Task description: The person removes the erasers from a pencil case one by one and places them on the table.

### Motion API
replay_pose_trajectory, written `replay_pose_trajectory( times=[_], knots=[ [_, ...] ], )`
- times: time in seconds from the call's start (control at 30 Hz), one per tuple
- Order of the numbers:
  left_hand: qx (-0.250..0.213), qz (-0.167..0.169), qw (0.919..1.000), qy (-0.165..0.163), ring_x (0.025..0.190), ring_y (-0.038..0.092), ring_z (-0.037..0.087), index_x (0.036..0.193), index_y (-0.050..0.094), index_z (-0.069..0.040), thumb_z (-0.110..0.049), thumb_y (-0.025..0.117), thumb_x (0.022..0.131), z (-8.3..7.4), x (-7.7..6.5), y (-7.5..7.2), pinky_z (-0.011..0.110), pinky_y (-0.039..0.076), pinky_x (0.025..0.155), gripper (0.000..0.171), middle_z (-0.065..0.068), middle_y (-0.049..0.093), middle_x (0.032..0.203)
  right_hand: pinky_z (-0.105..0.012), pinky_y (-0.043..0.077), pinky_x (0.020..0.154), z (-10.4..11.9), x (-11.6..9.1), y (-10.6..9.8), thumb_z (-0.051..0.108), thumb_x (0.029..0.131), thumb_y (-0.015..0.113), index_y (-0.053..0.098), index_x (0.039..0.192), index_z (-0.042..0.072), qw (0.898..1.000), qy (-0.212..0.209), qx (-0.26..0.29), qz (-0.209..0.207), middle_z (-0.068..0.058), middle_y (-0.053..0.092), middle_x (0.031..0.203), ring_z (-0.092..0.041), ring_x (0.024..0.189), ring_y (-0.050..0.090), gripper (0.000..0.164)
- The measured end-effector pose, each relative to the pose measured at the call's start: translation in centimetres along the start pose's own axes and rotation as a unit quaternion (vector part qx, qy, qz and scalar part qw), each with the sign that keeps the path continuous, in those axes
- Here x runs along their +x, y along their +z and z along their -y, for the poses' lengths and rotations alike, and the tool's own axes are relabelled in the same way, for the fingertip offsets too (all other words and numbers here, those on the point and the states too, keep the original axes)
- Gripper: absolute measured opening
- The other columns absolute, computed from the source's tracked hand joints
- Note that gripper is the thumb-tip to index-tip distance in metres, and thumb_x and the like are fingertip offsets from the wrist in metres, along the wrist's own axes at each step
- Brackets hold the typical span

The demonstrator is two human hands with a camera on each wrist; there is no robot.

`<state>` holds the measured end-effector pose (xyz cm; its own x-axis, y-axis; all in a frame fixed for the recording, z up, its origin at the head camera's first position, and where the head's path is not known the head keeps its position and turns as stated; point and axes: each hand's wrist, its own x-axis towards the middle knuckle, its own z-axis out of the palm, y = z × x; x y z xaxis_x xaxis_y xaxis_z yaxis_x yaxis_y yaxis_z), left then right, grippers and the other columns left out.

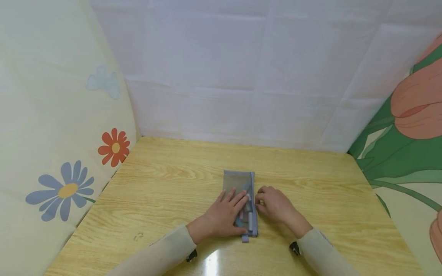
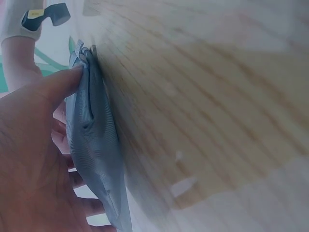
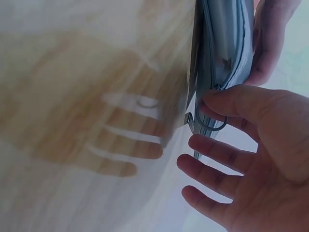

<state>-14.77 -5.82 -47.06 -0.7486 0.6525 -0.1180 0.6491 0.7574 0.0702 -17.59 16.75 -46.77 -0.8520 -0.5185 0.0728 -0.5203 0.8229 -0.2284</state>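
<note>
**Right hand point(image 1: 274, 203) pinches the ring point(image 3: 224, 124) of a pouch point(image 1: 233, 181) under the left hand point(image 1: 224, 217)**

The grey-blue pouch lies flat on the wood-grain worktop point(image 1: 165, 191), its long side running away from the person, with the zip point(image 1: 255, 222) along the right edge. The left hand lies across it from the left, palm down, its fingers point(image 1: 238, 198) spread and fairly straight, pressing on it rather than gripping; the thumb touches the near end, just beside a small tab point(image 1: 245, 239) that sticks out there.

The right hand is at the zip side. Its thumb and forefinger are closed on the ring, while the other three fingers are spread apart, lightly bent, and hold nothing. Through the see-through cover show a pale tube point(image 1: 250, 221) and a pinkish item point(image 1: 241, 215); how far the zip is parted, I cannot tell.

Both arms wear pale sleeves point(image 1: 165, 247), with a black clip at each wrist. Behind the worktop hangs a creased white sheet point(image 1: 221, 76). A red flower point(image 1: 115, 148) and a blue flower point(image 1: 68, 190) decorate the left wall, and pink tulips point(image 1: 419, 109) the right.
</note>
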Motion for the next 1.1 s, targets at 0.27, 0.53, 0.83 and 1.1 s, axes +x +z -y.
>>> replay_pose_trajectory(
  times=[0.27,0.53,0.83,1.1],
  knots=[
    [0.000,-0.004,1.0000,0.001,0.153,0.019,0.037,0.163,0.018,-0.018,-0.078,0.050,0.088,-0.1,-0.1,-0.1,0.057,0.021,0.120,0.102,0.002,0.016,0.169,-0.043,0.054,0.085,-0.6,1.0,0.0,0.020,0.088,0.078,0.077,0.092,0.018,1.000,0.020,0.006,0.008,-0.006,0.068,0.111,-0.026,0.098,0.063,0.005],
    [0.001,-0.002,1.0000,-0.001,0.153,0.019,0.037,0.163,0.018,-0.018,-0.078,0.050,0.088,-0.1,-0.2,-0.2,0.057,0.021,0.120,0.102,0.002,0.016,0.169,-0.045,0.054,0.085,-1.2,1.7,0.0,0.019,0.088,0.077,0.077,0.093,0.017,1.000,0.021,0.011,0.000,-0.007,0.068,0.109,-0.027,0.098,0.064,0.005],
    [-0.005,-0.004,1.0000,-0.002,0.153,0.018,0.037,0.163,0.018,-0.018,-0.078,0.050,0.088,0.0,-0.2,-0.1,0.056,0.022,0.120,0.102,0.003,0.017,0.169,-0.048,0.054,0.086,-1.8,2.6,0.0,0.018,0.090,0.075,0.076,0.094,0.017,0.999,0.033,0.016,0.009,-0.010,0.068,0.112,-0.030,0.100,0.064,0.005],
    [-0.011,-0.002,0.9999,-0.003,0.153,0.018,0.036,0.163,0.018,-0.018,-0.078,0.049,0.087,0.1,-0.1,0.1,0.056,0.022,0.120,0.102,0.002,0.017,0.169,-0.048,0.055,0.088,-2.4,3.5,0.1,0.019,0.089,0.075,0.076,0.092,0.016,0.999,0.035,0.011,0.008,-0.011,0.067,0.114,-0.031,0.101,0.064,0.004]
  ],
)
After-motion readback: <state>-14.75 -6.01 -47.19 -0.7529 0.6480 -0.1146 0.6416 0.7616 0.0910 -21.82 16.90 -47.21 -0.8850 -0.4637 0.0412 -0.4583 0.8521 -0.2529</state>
